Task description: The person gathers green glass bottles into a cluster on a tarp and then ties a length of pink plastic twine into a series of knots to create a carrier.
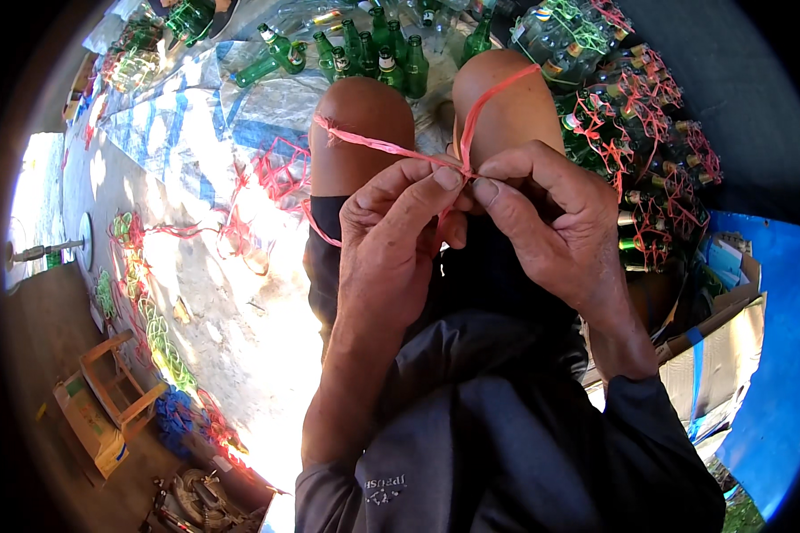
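A pink plastic twine point(369, 140) runs across my knees, and its strands cross between my two hands. My left hand point(400, 213) pinches the twine between thumb and forefinger, just left of the crossing. From the other side my right hand point(551, 213) pinches it with thumb and forefinger, the fingertips of both hands almost touching. One strand rises over my right knee, another lies over my left knee. Whether the crossing is a finished knot cannot be made out. More pink twine point(280, 173) lies in loose loops on the floor to the left.
Green glass bottles point(369, 53) stand beyond my knees on a plastic sheet point(204, 115). Twine-bound bottle bundles point(631, 115) fill the right side. A cardboard box point(720, 346) stands beside a blue panel point(773, 355). At the lower left are a wooden stool point(120, 382) and green twine point(164, 342).
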Available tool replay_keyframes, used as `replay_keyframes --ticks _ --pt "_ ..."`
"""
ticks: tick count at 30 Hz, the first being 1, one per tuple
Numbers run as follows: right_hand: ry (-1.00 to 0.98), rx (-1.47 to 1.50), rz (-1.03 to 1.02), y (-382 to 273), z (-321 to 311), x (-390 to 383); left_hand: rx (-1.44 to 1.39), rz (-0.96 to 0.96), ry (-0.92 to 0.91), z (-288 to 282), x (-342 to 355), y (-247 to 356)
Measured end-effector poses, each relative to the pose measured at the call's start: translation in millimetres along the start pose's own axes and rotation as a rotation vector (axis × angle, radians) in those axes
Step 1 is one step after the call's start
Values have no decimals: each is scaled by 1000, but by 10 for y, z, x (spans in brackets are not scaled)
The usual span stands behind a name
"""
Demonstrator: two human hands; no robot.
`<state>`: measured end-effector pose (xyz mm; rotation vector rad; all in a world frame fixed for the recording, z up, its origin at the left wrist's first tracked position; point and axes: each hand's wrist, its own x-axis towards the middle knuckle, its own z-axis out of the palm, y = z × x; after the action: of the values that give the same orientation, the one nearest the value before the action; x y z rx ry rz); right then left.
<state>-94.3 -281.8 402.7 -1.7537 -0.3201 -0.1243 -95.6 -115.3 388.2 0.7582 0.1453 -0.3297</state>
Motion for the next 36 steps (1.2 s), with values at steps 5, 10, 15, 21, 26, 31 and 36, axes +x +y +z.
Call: replay_keyframes --ticks 5,10,15,21,26,31,36 --pt "11 -15 -9 13 0 4 37 9 36 13 -15 -11" --pt "153 -116 -114 28 47 17 133 56 116 65 -50 -38" --pt "127 -380 -360 -18 -59 90 253 128 145 85 -56 -76" --pt "74 -280 -207 -12 -3 41 385 206 169 116 -82 -83" --pt "81 -320 -140 -21 24 23 579 282 212 119 -98 -121" --pt "79 -341 -173 25 14 25 590 273 242 131 -94 -130" --pt "71 -317 -140 43 17 12 541 217 239 107 -79 -132"
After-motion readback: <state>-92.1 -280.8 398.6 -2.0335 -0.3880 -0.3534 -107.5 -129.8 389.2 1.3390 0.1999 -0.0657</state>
